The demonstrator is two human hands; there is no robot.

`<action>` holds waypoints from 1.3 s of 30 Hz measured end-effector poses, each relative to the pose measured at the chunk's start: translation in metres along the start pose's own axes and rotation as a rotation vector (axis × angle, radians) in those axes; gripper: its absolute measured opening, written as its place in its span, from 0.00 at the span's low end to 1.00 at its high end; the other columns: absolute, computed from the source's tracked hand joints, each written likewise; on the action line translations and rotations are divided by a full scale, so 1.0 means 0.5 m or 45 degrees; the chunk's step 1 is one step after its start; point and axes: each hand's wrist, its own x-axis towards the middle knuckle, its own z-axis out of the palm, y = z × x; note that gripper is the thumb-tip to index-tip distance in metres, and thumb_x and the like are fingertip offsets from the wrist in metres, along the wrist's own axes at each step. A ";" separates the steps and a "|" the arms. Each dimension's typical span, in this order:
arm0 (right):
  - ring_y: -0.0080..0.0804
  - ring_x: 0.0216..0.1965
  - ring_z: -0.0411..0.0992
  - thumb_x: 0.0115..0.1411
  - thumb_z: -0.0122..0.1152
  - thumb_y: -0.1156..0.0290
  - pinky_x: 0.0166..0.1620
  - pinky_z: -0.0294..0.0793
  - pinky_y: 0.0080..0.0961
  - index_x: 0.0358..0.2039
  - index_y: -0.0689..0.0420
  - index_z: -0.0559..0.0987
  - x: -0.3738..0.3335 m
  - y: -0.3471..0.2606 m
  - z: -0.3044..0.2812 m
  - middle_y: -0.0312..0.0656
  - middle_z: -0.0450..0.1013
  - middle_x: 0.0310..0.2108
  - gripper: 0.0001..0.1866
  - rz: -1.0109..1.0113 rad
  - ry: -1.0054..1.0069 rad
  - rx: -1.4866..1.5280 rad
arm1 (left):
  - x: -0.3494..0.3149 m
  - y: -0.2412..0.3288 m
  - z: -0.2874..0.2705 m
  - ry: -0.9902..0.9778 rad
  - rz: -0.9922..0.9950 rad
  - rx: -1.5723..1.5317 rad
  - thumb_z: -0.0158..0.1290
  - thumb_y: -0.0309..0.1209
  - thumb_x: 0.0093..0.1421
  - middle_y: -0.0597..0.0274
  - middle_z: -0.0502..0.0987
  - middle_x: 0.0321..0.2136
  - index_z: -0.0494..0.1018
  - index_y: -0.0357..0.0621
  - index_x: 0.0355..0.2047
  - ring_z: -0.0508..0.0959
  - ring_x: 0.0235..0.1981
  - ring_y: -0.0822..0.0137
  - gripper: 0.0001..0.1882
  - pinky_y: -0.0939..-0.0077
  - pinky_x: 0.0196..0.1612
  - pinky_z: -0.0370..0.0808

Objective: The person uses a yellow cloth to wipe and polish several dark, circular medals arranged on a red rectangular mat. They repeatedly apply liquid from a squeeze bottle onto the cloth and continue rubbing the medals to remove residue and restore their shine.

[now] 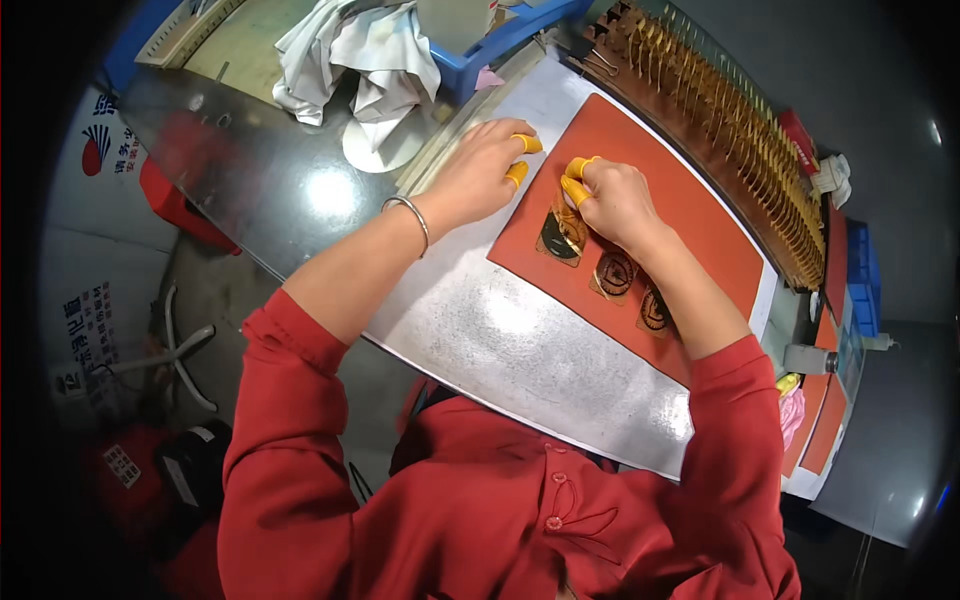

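Left hand (478, 168): thumb and index finger a little apart, seemingly nothing between them, low over the desk (480, 315) just left of the mat edge. Right hand (617, 200): thumb and index drawn close together at the upper end of the nearest plate; whether they grip it cannot be told. Yellow, wrinkled finger cots (516, 175) cover thumb and index finger on both hands.

Nearest plate (560, 243): on the mat, just below the right fingertips on the wearer's side. Thin-looking, roughly rectangular, corners rounded; glossy black field, gold-coloured edging, fine gold lines across the upper part. Second plate (613, 273): under the right wrist, dark ring-shaped pattern inside a gold outline. Third plate (653, 309): beside the right forearm, similar round dark motif, partly hidden by the arm.

Mat (690, 215): beneath the right hand; flat, matte orange-red sheet, straight-edged. Desk surface between the forearms: pale grey, speckled, with glare.

Beyond the right hand: dark brown rack (650, 70) carrying a long row of thin, upright, gold-coloured pieces (705, 105). Beyond the left hand: crumpled white cloth (385, 65), soft folds, and a blue plastic crate (470, 65). Left wrist: smooth, silver-coloured bangle (415, 218).
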 end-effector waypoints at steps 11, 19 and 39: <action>0.47 0.25 0.72 0.47 0.59 0.69 0.29 0.71 0.41 0.23 0.56 0.76 0.006 0.000 0.012 0.46 0.72 0.21 0.05 -0.178 -0.049 -0.075 | 0.000 -0.008 -0.008 -0.002 -0.006 -0.063 0.48 0.19 0.53 0.58 0.68 0.49 0.71 0.41 0.42 0.65 0.53 0.56 0.15 0.63 0.56 0.60; 0.45 0.24 0.71 0.49 0.60 0.72 0.27 0.71 0.36 0.26 0.55 0.77 0.000 0.003 -0.011 0.45 0.71 0.21 0.03 -0.280 -0.096 0.002 | 0.003 -0.005 -0.011 -0.026 0.014 -0.028 0.47 0.20 0.54 0.58 0.68 0.49 0.71 0.41 0.43 0.65 0.53 0.56 0.15 0.64 0.56 0.60; 0.17 0.18 0.63 0.59 0.55 0.68 0.20 0.64 0.18 0.29 0.56 0.76 -0.069 -0.032 -0.240 0.30 0.67 0.19 0.06 0.455 0.245 1.421 | 0.026 0.045 -0.168 0.738 0.014 -0.131 0.53 0.23 0.55 0.53 0.71 0.44 0.70 0.36 0.47 0.72 0.46 0.56 0.18 0.70 0.51 0.66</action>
